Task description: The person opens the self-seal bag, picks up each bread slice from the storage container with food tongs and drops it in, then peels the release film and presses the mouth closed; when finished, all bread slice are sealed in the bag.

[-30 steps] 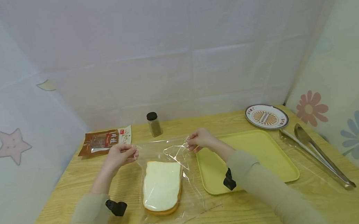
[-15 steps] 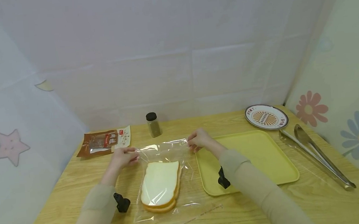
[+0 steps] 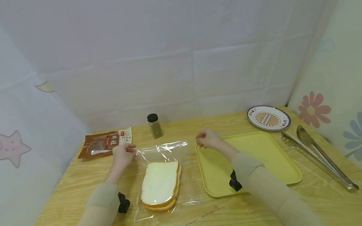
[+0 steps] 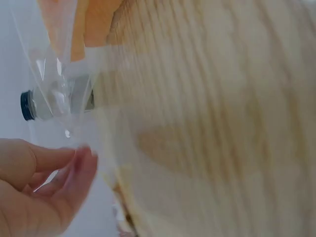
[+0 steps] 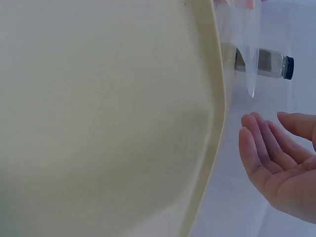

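Observation:
Two stacked bread slices [image 3: 160,183], white with brown crusts, lie inside a clear plastic bag [image 3: 189,184] on the table. My left hand [image 3: 124,156] is by the bag's far left corner, fingers loosely bent. In the left wrist view, the bag's tip ends just above the fingertips of this hand [image 4: 47,185], with nothing seen held. Off the bag's far right corner, my right hand [image 3: 209,139] hovers over the yellow tray's [image 3: 250,164] far left corner. Its loosely curved fingers hold nothing in the right wrist view, where the bag's edge [image 5: 251,74] hangs apart from them.
Behind the bag stands a black-capped spice jar [image 3: 155,126]. A brown food packet [image 3: 102,144] lies at the back left. A patterned plate [image 3: 268,118] and metal tongs [image 3: 321,157] lie on the right. A thin printed strip [image 3: 198,219] is on the table in front.
My right hand has let go of the bag and moved right. My left hand has come away from its corner. The bag settled flatter and the bread shifted slightly left.

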{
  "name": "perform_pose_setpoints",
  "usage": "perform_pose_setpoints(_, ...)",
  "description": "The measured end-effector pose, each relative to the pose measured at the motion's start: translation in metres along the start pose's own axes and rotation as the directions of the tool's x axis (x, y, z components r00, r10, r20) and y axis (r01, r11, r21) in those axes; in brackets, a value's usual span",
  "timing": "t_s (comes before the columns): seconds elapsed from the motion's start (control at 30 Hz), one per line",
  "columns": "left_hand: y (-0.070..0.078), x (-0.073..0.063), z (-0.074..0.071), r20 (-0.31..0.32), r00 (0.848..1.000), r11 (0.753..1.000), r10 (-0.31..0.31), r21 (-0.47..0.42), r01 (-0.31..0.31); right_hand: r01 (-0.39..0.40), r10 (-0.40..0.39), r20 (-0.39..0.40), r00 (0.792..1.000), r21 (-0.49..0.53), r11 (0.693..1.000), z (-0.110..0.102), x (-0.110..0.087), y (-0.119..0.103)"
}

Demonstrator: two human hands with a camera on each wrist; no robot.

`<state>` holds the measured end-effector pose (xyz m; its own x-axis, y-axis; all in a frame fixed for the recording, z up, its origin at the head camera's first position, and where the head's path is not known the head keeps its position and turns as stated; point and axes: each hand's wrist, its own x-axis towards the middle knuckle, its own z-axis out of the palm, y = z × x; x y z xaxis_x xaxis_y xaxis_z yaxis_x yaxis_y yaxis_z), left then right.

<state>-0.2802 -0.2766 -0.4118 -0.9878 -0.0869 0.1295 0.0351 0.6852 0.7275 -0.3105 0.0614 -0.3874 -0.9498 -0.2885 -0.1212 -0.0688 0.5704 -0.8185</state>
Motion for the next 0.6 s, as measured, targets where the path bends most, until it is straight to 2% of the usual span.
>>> perform_pose_setpoints(0.03,0.002,0.001,-0.001,-0.03,0.998,0.995,0.05,0.093,-0.047,0.004,-0.004,-0.003,1.0,-0.018,1.0,-0.005,-0.002,0.0)
perform_pose_setpoints(0.1,0.008,0.002,-0.003,-0.077,0.989,0.959,0.123,0.268,-0.098,0.026,-0.027,-0.011,1.0,-0.055,0.998,-0.015,-0.005,0.002)
perform_pose_setpoints(0.13,0.012,0.003,-0.005,-0.084,0.986,0.937,0.142,0.331,-0.107,0.034,-0.035,-0.018,0.999,-0.074,0.997,-0.02,-0.007,0.002)
perform_pose_setpoints(0.2,0.022,0.005,-0.007,-0.066,0.989,0.908,0.134,0.407,-0.096,0.053,-0.058,-0.041,0.997,-0.119,0.991,-0.029,-0.01,0.003)
perform_pose_setpoints(0.3,0.037,0.009,-0.009,-0.012,0.995,0.895,0.096,0.439,-0.082,0.099,-0.114,-0.078,0.99,-0.183,0.978,-0.039,-0.015,0.005)
perform_pose_setpoints(0.37,0.047,0.009,-0.008,0.023,0.997,0.889,0.071,0.451,-0.073,0.136,-0.17,-0.111,0.979,-0.258,0.956,-0.042,-0.02,0.006)
perform_pose_setpoints(0.47,0.059,0.003,-0.008,0.047,0.998,0.883,0.04,0.467,-0.058,0.171,-0.24,-0.14,0.961,-0.383,0.908,-0.046,-0.026,0.007)
perform_pose_setpoints(0.6,0.069,-0.009,-0.011,0.032,0.999,0.867,0.03,0.496,-0.042,0.138,-0.26,-0.169,0.951,-0.52,0.843,-0.05,-0.036,0.012)
